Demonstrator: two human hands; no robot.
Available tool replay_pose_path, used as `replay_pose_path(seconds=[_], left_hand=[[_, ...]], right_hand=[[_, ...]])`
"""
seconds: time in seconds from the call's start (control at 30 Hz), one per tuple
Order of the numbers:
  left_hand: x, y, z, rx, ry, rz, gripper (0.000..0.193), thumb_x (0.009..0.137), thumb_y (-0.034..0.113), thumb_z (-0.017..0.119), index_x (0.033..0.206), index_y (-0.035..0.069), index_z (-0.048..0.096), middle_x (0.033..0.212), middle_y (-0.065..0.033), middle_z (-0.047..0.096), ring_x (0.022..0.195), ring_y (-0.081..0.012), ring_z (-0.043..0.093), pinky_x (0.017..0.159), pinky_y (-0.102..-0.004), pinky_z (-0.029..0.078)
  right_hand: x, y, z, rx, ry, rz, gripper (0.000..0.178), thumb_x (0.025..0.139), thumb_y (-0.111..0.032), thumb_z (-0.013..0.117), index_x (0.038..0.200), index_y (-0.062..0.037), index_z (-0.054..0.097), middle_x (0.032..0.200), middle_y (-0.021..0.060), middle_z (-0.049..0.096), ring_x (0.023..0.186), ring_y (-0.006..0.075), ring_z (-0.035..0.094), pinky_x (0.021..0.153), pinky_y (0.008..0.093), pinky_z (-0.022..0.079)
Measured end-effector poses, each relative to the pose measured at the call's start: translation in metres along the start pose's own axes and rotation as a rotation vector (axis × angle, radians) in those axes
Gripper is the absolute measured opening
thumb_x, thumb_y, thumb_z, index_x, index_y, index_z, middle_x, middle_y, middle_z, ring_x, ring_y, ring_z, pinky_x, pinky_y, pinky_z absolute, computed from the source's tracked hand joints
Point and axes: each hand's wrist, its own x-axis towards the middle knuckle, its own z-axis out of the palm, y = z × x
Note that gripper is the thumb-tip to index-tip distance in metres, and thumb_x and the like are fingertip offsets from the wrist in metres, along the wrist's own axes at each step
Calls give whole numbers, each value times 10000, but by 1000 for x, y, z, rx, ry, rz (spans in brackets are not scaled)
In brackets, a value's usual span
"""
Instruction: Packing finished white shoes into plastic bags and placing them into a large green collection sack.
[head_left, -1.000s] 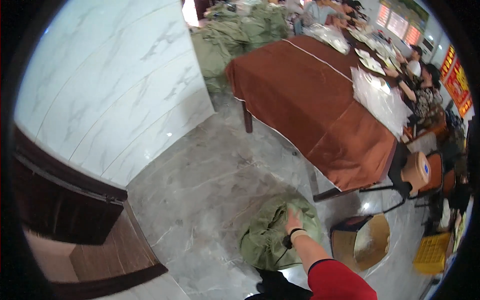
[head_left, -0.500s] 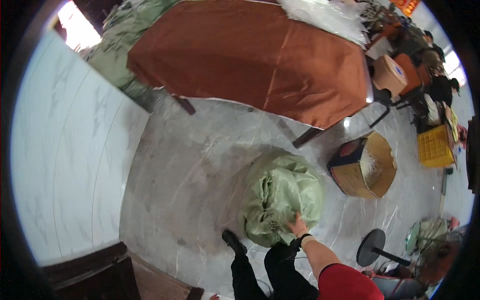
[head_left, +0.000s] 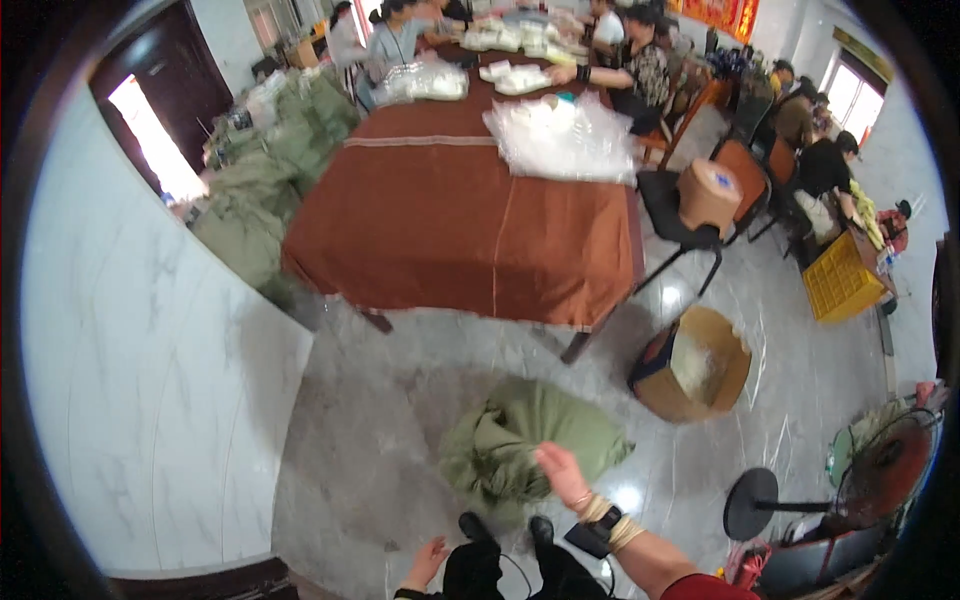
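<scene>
A full green woven sack (head_left: 575, 425) lies on the floor just ahead of my feet, its gathered, crumpled side towards me. Above its near edge is my right hand (head_left: 563, 474), fingers stretched out and slightly blurred, holding nothing; whether it still touches the sack I cannot tell. Pale bands and a dark watch circle that wrist. Low in the picture, beside my legs, hangs my left hand (head_left: 431, 560), away from the sack, with fingers loosely apart and nothing in them.
A cloth-covered brown table (head_left: 420, 235) bears clear plastic bags (head_left: 560, 140); people work at its far end. Right of the sack stands an open cardboard box (head_left: 650, 375), then a fan with a round base (head_left: 750, 503). Green sacks (head_left: 250, 220) are heaped at left.
My right hand has lifted off the sack's top. The sack now looks flatter and lies over. My view has tilted up, showing people at the table, and my left hand is more visible.
</scene>
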Motion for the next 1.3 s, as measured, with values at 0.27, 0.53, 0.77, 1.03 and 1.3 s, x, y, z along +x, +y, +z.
replay_pose_path(seconds=[0.27, 0.53, 0.77, 1.03, 1.3], left_hand=[[23, -56, -85, 222, 352, -251, 480, 985, 272, 529, 1378, 4, 464, 1333, -187, 556, 1228, -270, 522, 1034, -360, 408], [52, -53, -212, -202, 624, -21, 499, 990, 271, 521, 1390, -17, 440, 1350, -195, 542, 1232, -278, 516, 1045, -366, 399], [8, -5, -309, -525, 884, 169, 516, 995, 270, 514, 1400, -35, 420, 1364, -202, 529, 1235, -284, 512, 1054, -371, 392], [-106, 365, -505, -659, 1400, 861, 508, 996, 210, 463, 1419, -50, 354, 1390, -177, 436, 1236, -248, 468, 1053, -381, 391], [-112, 622, -630, 101, 1961, 1251, 498, 1020, 273, 425, 1368, -82, 401, 1428, -172, 418, 1294, -274, 426, 1116, -375, 293]], right_hand=[[29, -220, 114, 492, -565, -28, 200, 1004, -196, 561, 1048, -4, 593, 931, -93, 508, 913, 25, 443, 839, 198, 398], [40, -333, 199, 551, -674, -89, 196, 1031, -203, 500, 948, -34, 551, 872, -82, 433, 856, 30, 387, 789, 190, 349], [136, -359, 234, 324, -456, -305, 242, 1011, -203, 528, 863, -13, 547, 799, -62, 491, 814, 48, 436, 737, 251, 430], [232, -591, 194, 988, -365, -633, 147, 987, -147, 526, 942, -54, 630, 863, -22, 622, 807, 71, 562, 727, 251, 457], [369, -681, 129, 1361, -355, -848, 210, 996, -161, 483, 1003, -5, 622, 922, 53, 662, 834, 145, 627, 767, 305, 500]])
